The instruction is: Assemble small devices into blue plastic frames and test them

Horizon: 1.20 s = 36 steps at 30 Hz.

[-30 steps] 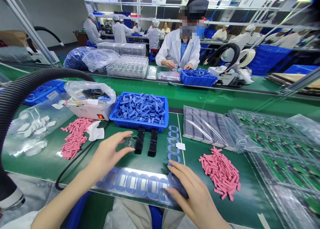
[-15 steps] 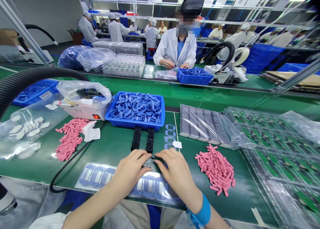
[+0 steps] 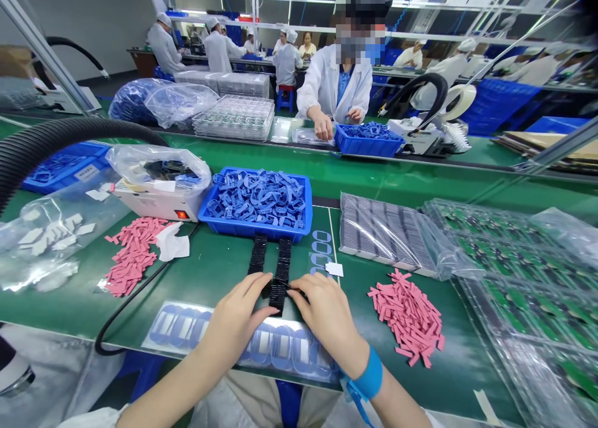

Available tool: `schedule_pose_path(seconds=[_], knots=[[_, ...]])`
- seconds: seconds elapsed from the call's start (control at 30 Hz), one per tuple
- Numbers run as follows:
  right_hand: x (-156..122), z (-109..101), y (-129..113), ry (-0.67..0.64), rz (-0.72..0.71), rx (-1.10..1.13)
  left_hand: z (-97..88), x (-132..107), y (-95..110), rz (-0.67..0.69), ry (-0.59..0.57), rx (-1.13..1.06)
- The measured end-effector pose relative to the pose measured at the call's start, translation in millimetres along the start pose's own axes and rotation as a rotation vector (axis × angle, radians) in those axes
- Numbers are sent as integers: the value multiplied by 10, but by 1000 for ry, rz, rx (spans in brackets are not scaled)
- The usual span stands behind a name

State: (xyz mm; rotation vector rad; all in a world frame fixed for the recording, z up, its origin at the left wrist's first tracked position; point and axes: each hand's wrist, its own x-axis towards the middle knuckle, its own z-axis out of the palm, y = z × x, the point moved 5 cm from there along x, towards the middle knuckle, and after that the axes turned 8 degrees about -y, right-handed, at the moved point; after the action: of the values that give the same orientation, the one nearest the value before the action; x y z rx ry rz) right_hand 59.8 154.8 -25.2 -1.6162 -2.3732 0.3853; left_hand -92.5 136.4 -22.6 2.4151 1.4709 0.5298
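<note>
Two rows of small black parts (image 3: 281,266) lie on the green table in front of me. My left hand (image 3: 236,316) and my right hand (image 3: 327,313) meet at the near end of the right row, fingers pinched on the black part there (image 3: 278,294). Under my wrists lies a clear strip of blue oval gaskets (image 3: 196,328). A blue bin (image 3: 299,227) of loose blue rings stands just beyond the black rows. A blue band circles my right wrist.
Pink strips are heaped at the right (image 3: 408,316) and left (image 3: 133,253). Bagged trays (image 3: 387,232) and circuit-board trays (image 3: 527,272) fill the right side. A white device (image 3: 156,200), a black hose (image 3: 56,144) and a cable are left. A person in white (image 3: 339,82) works opposite.
My left hand carried a small part from the left to the middle, and my right hand left the gasket strip. Both now press together at the right black row's near end.
</note>
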Motion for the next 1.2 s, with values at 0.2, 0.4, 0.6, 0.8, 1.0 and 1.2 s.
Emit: schedule_pose_path(seconds=[0.2,0.4,0.6,0.8,1.0,1.2], knots=[[4,2,-5,8,21,-7,57,-29,57,90,19,-53],[-12,13,6,7,21,5,2,-76,-27,-52,37,-25],[-3,25,3,6,41,24,-21,-64,-27,-151,7,-80],[1,31,3,13,36,44,14,-54,-67,-215,-7,-156],[-7,29,23,29,38,81,11,23,-142,-236,-45,-249],[-87,-94,-14,83,112,143,-5,83,-162,-261,-53,-288]])
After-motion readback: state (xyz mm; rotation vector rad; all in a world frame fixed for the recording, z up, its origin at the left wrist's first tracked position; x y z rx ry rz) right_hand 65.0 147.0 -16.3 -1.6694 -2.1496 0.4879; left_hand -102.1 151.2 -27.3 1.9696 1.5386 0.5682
